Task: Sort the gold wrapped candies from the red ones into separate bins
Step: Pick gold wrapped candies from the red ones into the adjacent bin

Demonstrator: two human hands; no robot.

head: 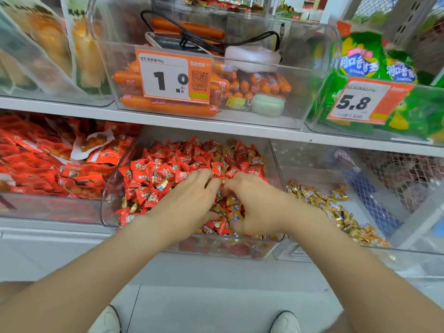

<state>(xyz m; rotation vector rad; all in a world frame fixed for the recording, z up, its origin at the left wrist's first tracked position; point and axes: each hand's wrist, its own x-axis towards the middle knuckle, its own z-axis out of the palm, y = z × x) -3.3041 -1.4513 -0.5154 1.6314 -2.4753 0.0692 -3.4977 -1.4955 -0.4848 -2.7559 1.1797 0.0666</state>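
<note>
Fingers of the left hand [189, 200] and right hand [254, 205] curled into mixed red candies [163, 169] and gold candies [231, 201] in the middle bin [106, 209]; whether either hand gripped one could not be told; more gold ones lay in the right bin [408, 250].

I can't tell if my left hand [189, 200] or my right hand [254, 203] holds a candy, because the fingertips [209, 182] are blurry and dug into the pile of candies [168, 169], the small words on the price tag [173, 78] are too tiny to read, and the red bags [36, 164] run off the left edge.
</note>
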